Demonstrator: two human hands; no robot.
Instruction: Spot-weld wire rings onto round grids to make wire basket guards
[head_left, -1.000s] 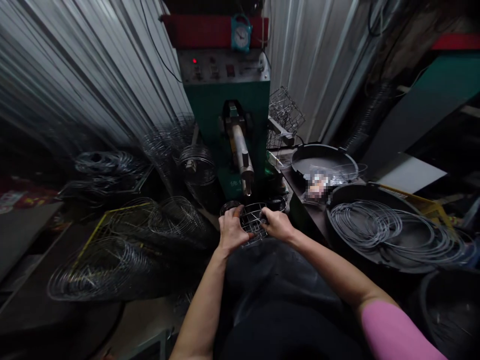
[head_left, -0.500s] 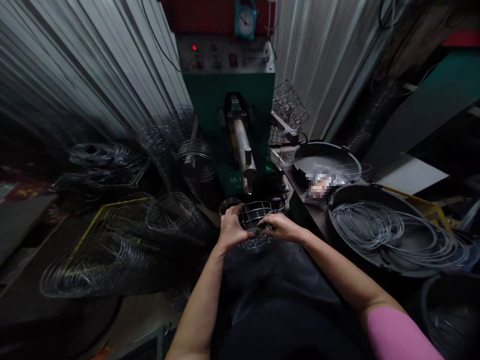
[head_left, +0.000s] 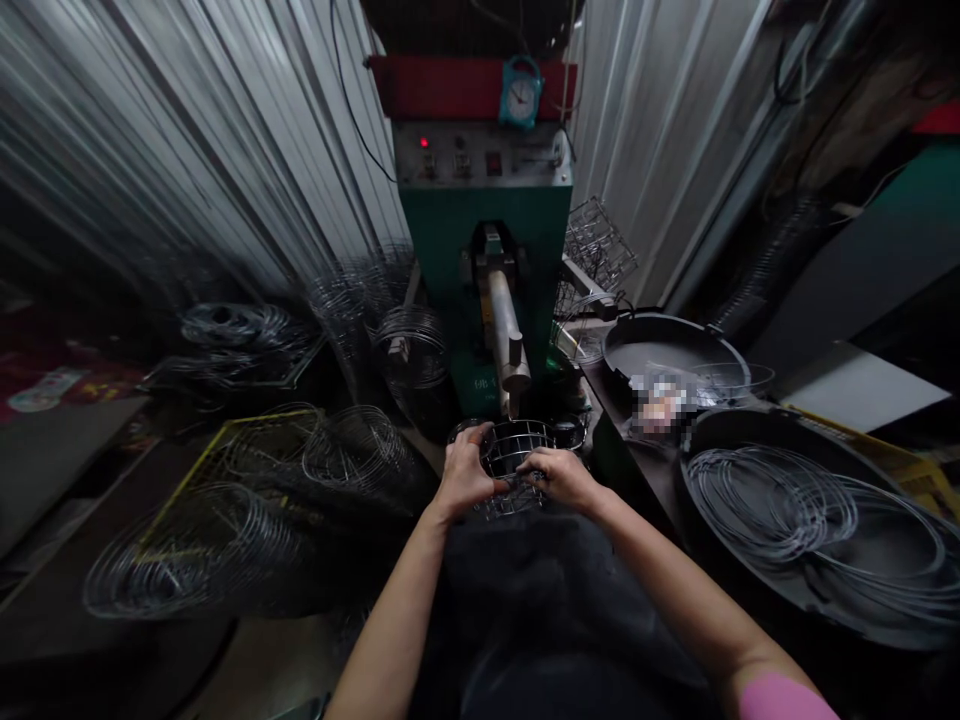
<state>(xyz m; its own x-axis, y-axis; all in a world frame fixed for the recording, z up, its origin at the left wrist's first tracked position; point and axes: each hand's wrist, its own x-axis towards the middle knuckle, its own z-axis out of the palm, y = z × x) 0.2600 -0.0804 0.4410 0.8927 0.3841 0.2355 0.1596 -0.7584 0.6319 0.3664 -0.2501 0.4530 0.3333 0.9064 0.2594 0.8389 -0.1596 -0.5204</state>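
Note:
A small round wire basket (head_left: 523,440) is held between my two hands, just below the electrode tip of a green spot-welding machine (head_left: 427,215). My left hand (head_left: 466,472) grips the basket's left side, its thumb lying across the near wires. On the near right side, my right hand (head_left: 559,474) pinches the wires with thumb and fingertips. The machine's metal arm (head_left: 506,325) reaches out over the far rim. Part of the basket is hidden behind my fingers.
Stacks of wire rings (head_left: 195,550) stand at the left by a yellow frame (head_left: 184,475). On the right, a large black pan (head_left: 697,440) holds wire hoops, with a smaller round pan (head_left: 675,325) behind it. A blue clock (head_left: 520,95) hangs above the machine's panel.
The whole view has shifted, so the machine and pans appear lower and a little farther right. Both hands keep their hold on the basket, almost unchanged.

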